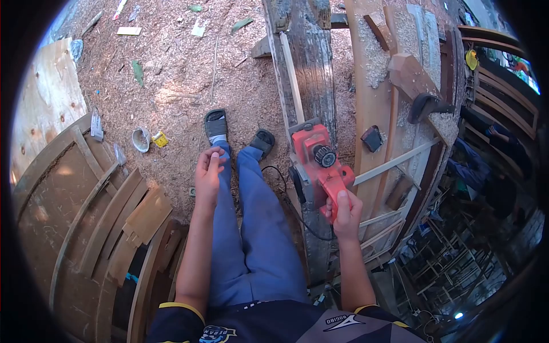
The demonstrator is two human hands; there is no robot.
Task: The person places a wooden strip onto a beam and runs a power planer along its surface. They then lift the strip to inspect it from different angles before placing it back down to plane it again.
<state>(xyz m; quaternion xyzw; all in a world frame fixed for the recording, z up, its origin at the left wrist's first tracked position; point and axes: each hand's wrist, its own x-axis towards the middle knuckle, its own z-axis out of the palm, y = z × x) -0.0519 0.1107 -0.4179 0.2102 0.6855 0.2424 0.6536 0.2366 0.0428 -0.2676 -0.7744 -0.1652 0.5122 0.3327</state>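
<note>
A red power planer [320,154] with a black knob rests on a weathered wooden beam [313,74]. My right hand [344,212] is wrapped round its rear handle. From the planer's front end a thin pale wood strip [292,80] runs forward along the beam. A black cord [297,214] curves beside the planer. My left hand [210,170] hangs in the air over my left leg, its fingers bent and loosely apart, with nothing in it.
Curved wooden frames and boards [86,223] lie at the left. Planks with shavings, a wooden block [412,77] and a dark block [372,139] are at the right. A white cup [140,139] sits on the shavings-covered ground. Another person [492,171] is at the far right.
</note>
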